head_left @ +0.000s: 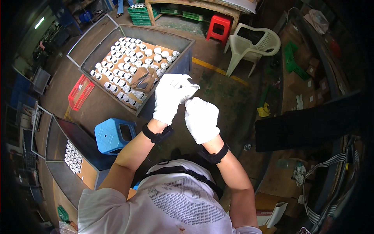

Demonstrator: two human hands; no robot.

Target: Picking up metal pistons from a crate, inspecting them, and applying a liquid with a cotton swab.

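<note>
White gloves cover both of my hands, held up together before my chest. My left hand (171,97) is curled, with its fingers bent toward the right hand. Just below and to its right, my right hand (201,120) is closed, its fingertips meeting the left hand's fingers. Whatever is pinched between them, if anything, is too small or hidden to make out. Beyond the left hand stands a large grey metal bin (157,34). Many round white-and-silver parts (126,67) sit in rows on cardboard inside it, with folded brown cardboard pieces (143,80) on top.
A blue stool (107,136) stands left of my arm, beside a second metal bin (58,165) holding more round parts. A red crate (81,93) lies on the floor. Ahead are a red stool (218,28) and a pale plastic chair (243,45). Cluttered shelving (300,89) lines the right.
</note>
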